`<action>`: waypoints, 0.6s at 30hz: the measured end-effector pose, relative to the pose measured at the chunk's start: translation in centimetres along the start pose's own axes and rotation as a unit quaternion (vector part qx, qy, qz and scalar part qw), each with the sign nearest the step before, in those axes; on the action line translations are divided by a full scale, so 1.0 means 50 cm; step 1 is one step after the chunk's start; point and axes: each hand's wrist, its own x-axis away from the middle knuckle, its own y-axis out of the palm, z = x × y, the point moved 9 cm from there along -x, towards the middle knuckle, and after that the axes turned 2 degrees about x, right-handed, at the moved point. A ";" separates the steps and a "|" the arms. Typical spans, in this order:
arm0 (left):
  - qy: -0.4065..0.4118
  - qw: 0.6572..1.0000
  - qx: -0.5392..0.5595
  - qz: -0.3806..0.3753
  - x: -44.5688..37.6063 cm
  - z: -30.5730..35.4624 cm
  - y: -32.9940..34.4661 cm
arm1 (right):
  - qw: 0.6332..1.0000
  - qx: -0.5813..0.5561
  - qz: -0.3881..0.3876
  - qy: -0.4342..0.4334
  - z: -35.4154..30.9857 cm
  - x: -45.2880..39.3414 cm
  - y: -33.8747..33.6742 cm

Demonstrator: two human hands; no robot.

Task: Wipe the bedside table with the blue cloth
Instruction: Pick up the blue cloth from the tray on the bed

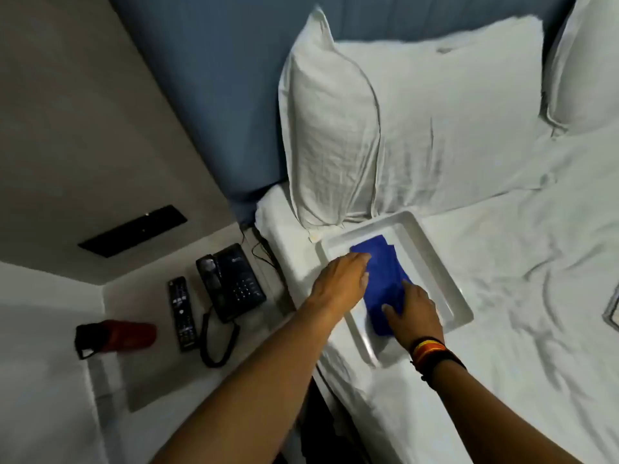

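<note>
Blue cloth [382,279] under both hands

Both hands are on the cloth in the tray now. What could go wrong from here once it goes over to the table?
1. The tray sits on soft bedding near the bed's edge; lifting the cloth carelessly may tip or slide it.
2. The phone, its coiled cord, the remote and a red item crowd the table; wiping could snag the cord or push something off.
</note>
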 end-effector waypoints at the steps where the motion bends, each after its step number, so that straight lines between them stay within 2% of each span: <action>1: -0.010 1.000 -0.006 -0.008 -0.028 0.003 0.023 | 1.000 -0.003 -0.006 0.016 0.020 -0.011 0.016; 4: -0.019 0.999 -0.043 0.010 -0.100 0.008 0.062 | 0.999 -0.010 -0.005 0.045 0.053 -0.037 0.045; 8: -0.038 0.993 -0.111 0.032 -0.154 -0.008 0.091 | 0.996 0.019 0.070 0.054 0.057 -0.068 0.047; 10: -0.051 0.991 -0.118 0.046 -0.165 -0.017 0.084 | 0.995 -0.033 0.069 0.059 0.053 -0.083 0.045; 13: -0.049 0.996 -0.058 0.053 -0.149 -0.015 0.051 | 0.985 -0.157 0.068 0.034 0.031 -0.073 0.033; 16: -0.029 0.995 0.009 0.096 -0.105 -0.031 -0.030 | 0.967 -0.232 0.102 -0.011 -0.016 -0.028 -0.001; 18: -0.026 0.989 0.059 0.133 -0.073 -0.072 -0.096 | 0.953 -0.286 0.096 -0.024 -0.065 0.001 -0.012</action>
